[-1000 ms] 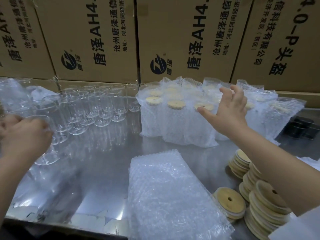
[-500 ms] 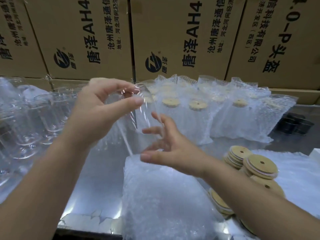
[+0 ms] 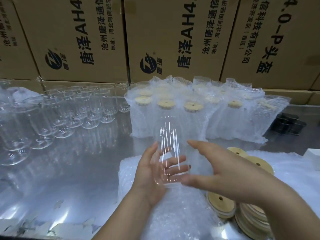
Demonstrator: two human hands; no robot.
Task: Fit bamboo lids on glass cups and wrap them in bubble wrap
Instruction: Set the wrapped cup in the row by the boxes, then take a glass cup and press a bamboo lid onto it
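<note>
writing: the brown cardboard cartons [image 3: 83, 32] are showing black print turned sideways, "唐泽ah4." beside a round dark logo, with smaller lines starting "沧州唐泽通信" and "地址:河北河间经济"; the rightmost carton is reading "科技有限公司" and "4.0-p头盔"
surface: a shiny grey metal table [image 3: 78, 170] is reflecting the glassware and the light
room: the cartons are standing as a wall right behind the table, closing off the view
cup in hand: a clear ribbed glass cup [image 3: 170, 135] without a lid is being held upright above the white bubble wrap sheets [image 3: 155, 219], near the front middle of the table
left hand: the left hand [image 3: 152, 175] is cradling the cup's lower part, thumb up along its left side, fingers showing through the glass
right hand: the right hand [image 3: 220, 172] is spreading its fingers at the cup's right side, gripping nothing; i cannot tell if it is touching
lids: round bamboo lids with a small hole [image 3: 221, 203] are sitting in stacks at the right, beside the sheets
finished: lidded cups in bubble wrap [image 3: 190, 116] are crowding the back right
waiting: empty glass cups in rows [image 3: 78, 110] are standing at the back left
far right: dark round objects [image 3: 289, 125] are lying too blurred to name
</note>
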